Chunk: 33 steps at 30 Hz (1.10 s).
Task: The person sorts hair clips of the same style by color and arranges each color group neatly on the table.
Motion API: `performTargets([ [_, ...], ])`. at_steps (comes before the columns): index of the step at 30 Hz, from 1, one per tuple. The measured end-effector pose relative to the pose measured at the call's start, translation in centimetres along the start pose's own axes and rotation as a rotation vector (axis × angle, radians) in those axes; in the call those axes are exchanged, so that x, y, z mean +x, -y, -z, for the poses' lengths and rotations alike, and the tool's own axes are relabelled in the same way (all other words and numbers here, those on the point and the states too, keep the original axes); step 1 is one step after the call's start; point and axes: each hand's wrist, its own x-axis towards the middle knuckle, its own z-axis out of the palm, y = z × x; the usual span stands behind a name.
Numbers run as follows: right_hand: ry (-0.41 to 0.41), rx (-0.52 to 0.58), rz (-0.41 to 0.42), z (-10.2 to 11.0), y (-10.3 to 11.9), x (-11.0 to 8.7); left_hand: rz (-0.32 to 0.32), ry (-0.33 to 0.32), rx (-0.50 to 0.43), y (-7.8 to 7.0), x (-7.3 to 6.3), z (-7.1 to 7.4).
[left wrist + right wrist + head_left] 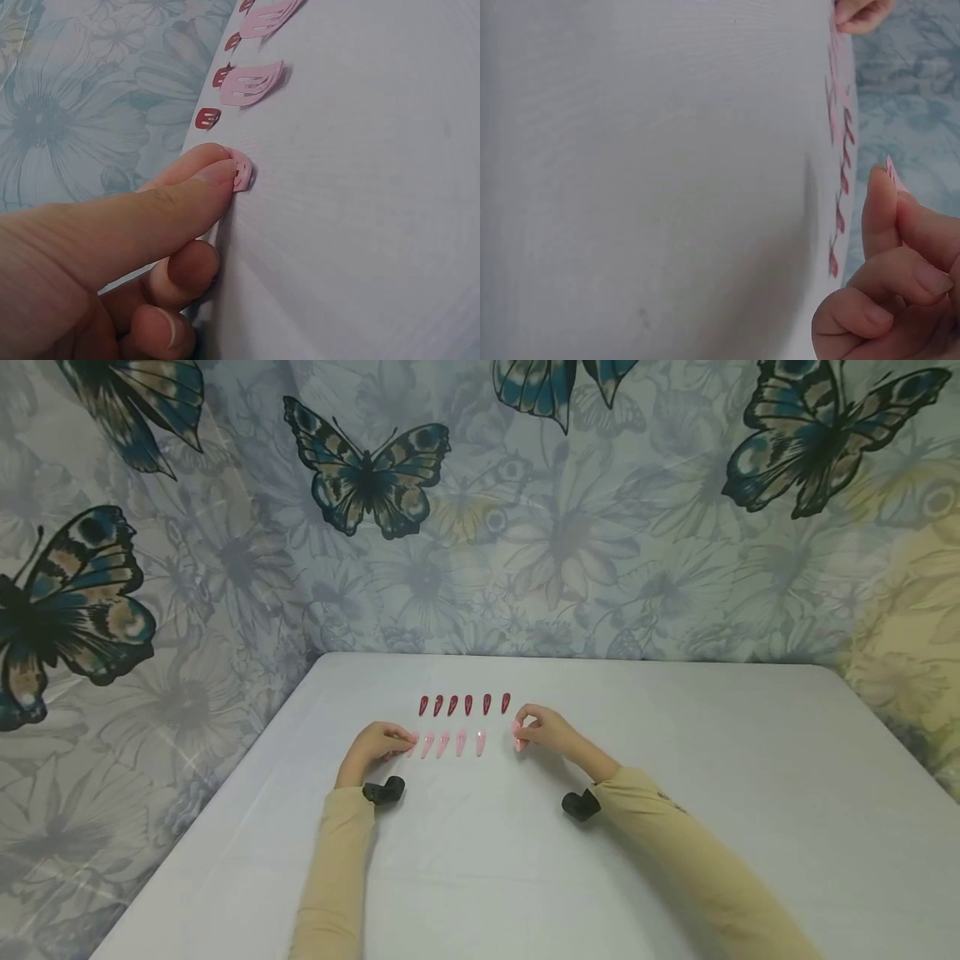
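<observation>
My left hand (377, 742) pinches a pink snap hair clip (241, 172) between thumb and forefinger, at the left end of a row of pink clips on the table. Its other fingers are curled beneath. To the right of that row, my right hand (550, 731) holds another pink snap hair clip (893, 175) by thumb and fingertip; in the right wrist view only its pointed tip shows. Between the two hands lie several pink clips (461, 742) side by side. Behind them runs a row of several dark red clips (468, 704), all upright in the head view.
A white-covered table (465, 877) carries both rows near its far side. A wall hanging with butterflies (367, 477) and flowers rises behind the table's back edge. Black wrist devices (384, 791) sit by both sleeve cuffs.
</observation>
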Motion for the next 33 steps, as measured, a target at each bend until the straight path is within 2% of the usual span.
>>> performTargets([
  [7, -0.033, 0.009, -0.021, -1.1, -0.1, 0.7, 0.019, 0.024, -0.025, 0.3, 0.5, 0.0],
  [8, -0.042, 0.008, -0.023, -1.3, -0.1, 0.9, -0.002, 0.030, -0.032, 0.6, 0.7, 0.0],
  [11, -0.068, 0.006, -0.026, -1.7, -0.2, 1.2, -0.014, 0.037, -0.030, 0.7, 0.9, 0.1],
  [16, -0.107, 0.000, -0.049, -2.3, -0.2, 1.5, 0.012, 0.012, -0.022, 0.2, 0.5, 0.1],
  [21, -0.145, -0.025, -0.056, -2.8, 0.2, 1.5, 0.006, -0.015, -0.013, -0.2, 0.0, 0.2],
  [26, -0.167, -0.061, -0.048, -3.0, 0.5, 1.3, 0.001, -0.022, -0.027, 0.0, 0.0, 0.2],
  [33, -0.183, -0.155, -0.018, -2.9, -0.1, 1.2, -0.019, -0.041, 0.001, 0.1, 0.1, 0.1],
])
